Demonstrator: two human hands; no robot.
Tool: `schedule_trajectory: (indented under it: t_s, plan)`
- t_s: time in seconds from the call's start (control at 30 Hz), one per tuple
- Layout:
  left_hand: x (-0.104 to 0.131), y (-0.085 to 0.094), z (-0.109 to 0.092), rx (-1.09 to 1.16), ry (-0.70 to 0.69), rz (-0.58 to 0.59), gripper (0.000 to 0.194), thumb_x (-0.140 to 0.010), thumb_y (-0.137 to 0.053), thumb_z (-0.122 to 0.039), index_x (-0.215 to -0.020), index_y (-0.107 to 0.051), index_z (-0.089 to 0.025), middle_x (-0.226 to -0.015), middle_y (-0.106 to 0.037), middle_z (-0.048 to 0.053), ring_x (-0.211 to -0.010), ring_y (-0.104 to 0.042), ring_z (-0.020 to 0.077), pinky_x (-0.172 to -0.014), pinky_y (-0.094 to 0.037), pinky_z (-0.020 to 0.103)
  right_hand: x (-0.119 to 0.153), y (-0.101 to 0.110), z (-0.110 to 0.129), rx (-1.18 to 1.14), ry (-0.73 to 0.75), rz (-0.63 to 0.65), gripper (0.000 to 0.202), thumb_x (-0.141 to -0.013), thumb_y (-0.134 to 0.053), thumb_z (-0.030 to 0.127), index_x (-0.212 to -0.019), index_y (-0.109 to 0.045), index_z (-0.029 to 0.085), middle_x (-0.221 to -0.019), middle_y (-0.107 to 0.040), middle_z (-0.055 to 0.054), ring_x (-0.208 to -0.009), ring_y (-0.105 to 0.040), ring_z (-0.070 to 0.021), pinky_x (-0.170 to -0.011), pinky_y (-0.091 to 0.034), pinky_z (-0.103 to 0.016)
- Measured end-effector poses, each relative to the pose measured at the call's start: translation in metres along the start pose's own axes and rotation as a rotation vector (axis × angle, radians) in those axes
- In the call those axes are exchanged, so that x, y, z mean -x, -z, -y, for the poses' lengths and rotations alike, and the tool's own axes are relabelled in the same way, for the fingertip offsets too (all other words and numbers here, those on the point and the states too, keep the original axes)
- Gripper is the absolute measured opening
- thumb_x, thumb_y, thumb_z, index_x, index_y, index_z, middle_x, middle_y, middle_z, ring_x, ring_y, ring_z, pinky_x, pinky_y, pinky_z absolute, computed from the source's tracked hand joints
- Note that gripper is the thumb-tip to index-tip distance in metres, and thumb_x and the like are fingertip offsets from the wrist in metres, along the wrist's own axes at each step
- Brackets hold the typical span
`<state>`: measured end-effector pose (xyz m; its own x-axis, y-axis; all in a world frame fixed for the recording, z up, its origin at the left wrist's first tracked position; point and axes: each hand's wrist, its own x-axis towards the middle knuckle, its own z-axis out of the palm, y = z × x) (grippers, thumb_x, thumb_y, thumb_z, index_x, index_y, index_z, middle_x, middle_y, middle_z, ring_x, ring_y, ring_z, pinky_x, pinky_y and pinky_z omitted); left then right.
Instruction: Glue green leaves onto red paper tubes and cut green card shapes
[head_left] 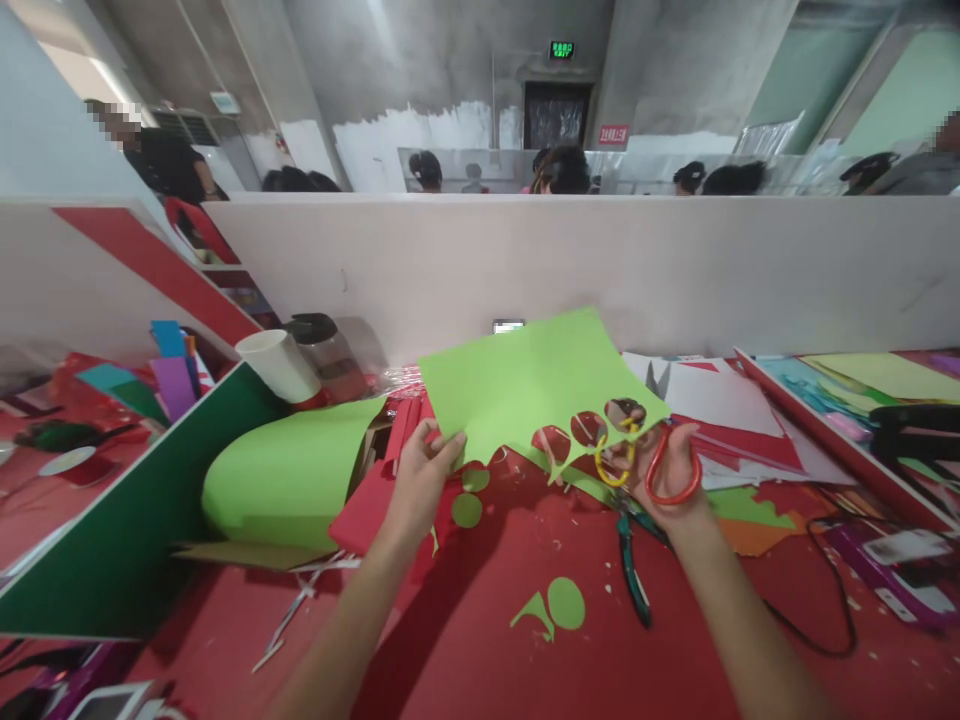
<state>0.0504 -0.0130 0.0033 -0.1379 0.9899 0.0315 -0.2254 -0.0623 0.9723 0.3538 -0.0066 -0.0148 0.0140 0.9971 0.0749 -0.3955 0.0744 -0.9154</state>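
Observation:
My left hand (pixel 426 462) pinches the lower left edge of a light green paper sheet (pixel 517 385), held raised above the table. Round holes and notches run along the sheet's lower right edge. Scissors (pixel 673 490) with one red and one yellow handle loop are in my right hand (pixel 664 465), their blades pointing up and away beside the sheet's right corner. Whether those fingers also grip the paper, I cannot tell. Cut green discs, one a full circle (pixel 566 603), and a curved green scrap (pixel 536 615) lie on the red table below.
Dark green-handled pliers (pixel 634 570) lie below my right hand. Rolled green paper (pixel 289 475) and a dark green divider (pixel 142 510) stand left, near a white roll (pixel 277 365) and jar (pixel 326 355). Paper stacks (pixel 724 400) lie right. People sit beyond the white partition (pixel 480 250).

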Motion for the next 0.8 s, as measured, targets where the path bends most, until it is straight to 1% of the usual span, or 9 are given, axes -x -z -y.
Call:
schedule_trajectory:
  t_s: [0.07,0.13,0.2,0.23,0.33,0.4,0.57,0.7,0.8]
  plan:
    - [0.004,-0.005,0.008,-0.013,0.000,0.028,0.034,-0.076,-0.078,-0.033,-0.101,-0.056,-0.022,-0.078,-0.063,-0.004,-0.065,-0.058,0.0107,-0.061,-0.046,0.020,-0.003,0.000,0.002,-0.071,-0.022,0.001,0.061,-0.065,-0.071,0.082,-0.093,-0.064,0.028,-0.092,-0.074,-0.004,-0.071,-0.066,-0.0233,-0.055,-0.051,-0.033]
    - [0.008,-0.010,0.015,-0.049,0.017,0.042,0.037,-0.075,-0.078,-0.034,-0.105,-0.058,-0.022,-0.076,-0.063,-0.004,-0.066,-0.059,0.0124,-0.062,-0.047,0.022,-0.003,-0.001,0.002,-0.034,-0.016,-0.045,0.054,-0.063,-0.087,0.060,-0.096,-0.059,0.028,-0.093,-0.073,-0.003,-0.066,-0.064,-0.0184,-0.054,-0.049,-0.029]
    - [0.013,-0.015,0.018,-0.091,0.033,0.066,0.042,-0.074,-0.079,-0.034,-0.109,-0.059,-0.020,-0.081,-0.066,-0.001,-0.070,-0.063,0.0149,-0.065,-0.050,0.025,-0.005,-0.003,-0.001,0.053,0.024,-0.123,0.055,-0.061,-0.093,0.039,-0.098,-0.054,0.028,-0.091,-0.071,0.000,-0.067,-0.063,-0.0165,-0.053,-0.046,-0.026]
    - [0.016,-0.017,0.019,-0.106,0.040,0.089,0.045,-0.074,-0.079,-0.034,-0.112,-0.059,-0.019,-0.087,-0.068,0.001,-0.076,-0.065,0.0171,-0.068,-0.051,0.027,-0.006,-0.004,-0.003,0.096,0.048,-0.151,0.056,-0.060,-0.092,0.035,-0.099,-0.052,0.028,-0.088,-0.070,0.001,-0.066,-0.062,-0.0163,-0.052,-0.045,-0.025]
    - [0.022,-0.020,0.021,-0.144,0.075,0.192,0.050,-0.074,-0.079,-0.035,-0.116,-0.059,-0.017,-0.111,-0.072,0.011,-0.100,-0.068,0.0260,-0.083,-0.054,0.035,-0.011,-0.011,-0.007,0.178,0.076,-0.151,0.053,-0.064,-0.089,0.035,-0.099,-0.050,0.027,-0.082,-0.063,0.003,-0.062,-0.059,-0.0147,-0.049,-0.043,-0.024]
    - [0.024,-0.021,0.025,-0.192,0.097,0.256,0.051,-0.074,-0.079,-0.038,-0.116,-0.061,-0.016,-0.120,-0.071,0.014,-0.110,-0.066,0.0298,-0.089,-0.054,0.039,-0.015,-0.015,-0.007,0.191,0.086,-0.129,0.050,-0.065,-0.088,0.034,-0.098,-0.050,0.026,-0.082,-0.060,0.004,-0.063,-0.059,-0.0138,-0.050,-0.043,-0.024]
    - [0.020,-0.021,0.045,-0.321,0.089,0.379,0.043,-0.081,-0.071,-0.043,-0.115,-0.063,-0.016,-0.122,-0.071,0.014,-0.111,-0.066,0.0307,-0.092,-0.053,0.041,-0.023,-0.023,-0.004,0.186,0.079,-0.048,0.050,-0.067,-0.086,0.032,-0.100,-0.049,0.025,-0.075,-0.057,0.007,-0.057,-0.053,-0.0107,-0.053,-0.043,-0.023]
    - [0.016,-0.018,0.058,-0.402,0.072,0.374,0.045,-0.084,-0.067,-0.040,-0.120,-0.059,-0.014,-0.123,-0.068,0.015,-0.116,-0.062,0.0322,-0.096,-0.050,0.042,-0.024,-0.021,-0.006,0.195,0.078,-0.023,0.049,-0.069,-0.085,0.032,-0.102,-0.049,0.025,-0.075,-0.059,0.006,-0.056,-0.051,-0.0102,-0.051,-0.041,-0.022]
    - [0.018,-0.017,0.058,-0.421,0.055,0.328,0.052,-0.084,-0.065,-0.035,-0.130,-0.052,-0.015,-0.129,-0.064,0.016,-0.119,-0.060,0.0309,-0.099,-0.048,0.042,-0.024,-0.011,-0.007,0.248,0.065,-0.055,0.047,-0.070,-0.083,0.035,-0.102,-0.051,0.025,-0.071,-0.058,0.007,-0.053,-0.050,-0.0109,-0.047,-0.038,-0.022]
